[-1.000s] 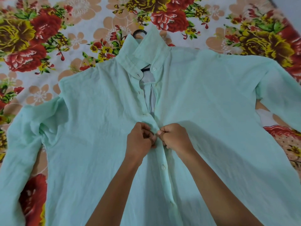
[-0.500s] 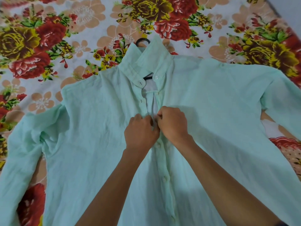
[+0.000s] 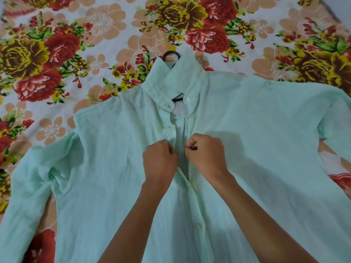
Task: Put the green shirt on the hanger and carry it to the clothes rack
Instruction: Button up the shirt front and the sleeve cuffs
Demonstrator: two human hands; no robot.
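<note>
Floral bedsheet: green shirt lengthwise, collar away.

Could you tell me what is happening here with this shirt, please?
A person is buttoning a green shirt spread flat on a flowered sheet. The hanger is already inside it, its black hook showing above the collar. The left hand and right hand each pinch one edge of the front opening at chest height. The collar button is undone, and the shirt has not been lifted.
</note>
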